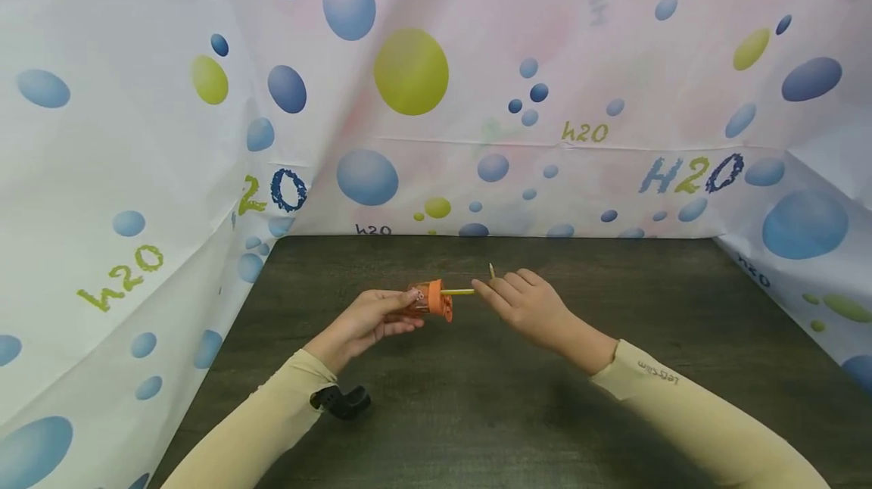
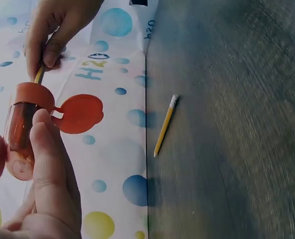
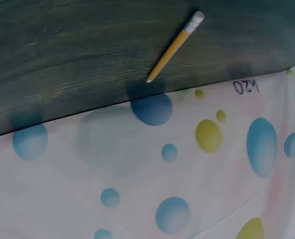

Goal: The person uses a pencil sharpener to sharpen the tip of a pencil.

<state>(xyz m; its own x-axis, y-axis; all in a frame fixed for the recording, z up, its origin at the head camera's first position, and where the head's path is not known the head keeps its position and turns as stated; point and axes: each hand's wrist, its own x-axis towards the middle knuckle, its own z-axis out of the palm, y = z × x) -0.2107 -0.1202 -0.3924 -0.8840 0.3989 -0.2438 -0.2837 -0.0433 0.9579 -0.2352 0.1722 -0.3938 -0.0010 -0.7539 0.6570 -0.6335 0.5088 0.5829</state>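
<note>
A: Grip?
B: Your left hand (image 1: 371, 319) holds the orange sharpener (image 1: 424, 298), thumb against fingers; your right hand (image 1: 527, 303) pinches the yellow pencil (image 1: 458, 292), end inside it. Both above the table (image 1: 436, 421), toward its far edge.
A: Handling?
B: Probably light, stiff, slick. Hold the barrel (image 2: 19, 132), clear of the flap (image 2: 80, 114). Point likely fragile.
A: Hidden?
B: Inserted end, pencil's tail. In the head view your right hand masks most of the loose pencil (image 2: 165, 125) near the far edge.

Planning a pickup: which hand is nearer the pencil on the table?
The right hand: in the head view it partly covers that pencil; the left hand, holding the sharpener, is farther away, to the left.
</note>
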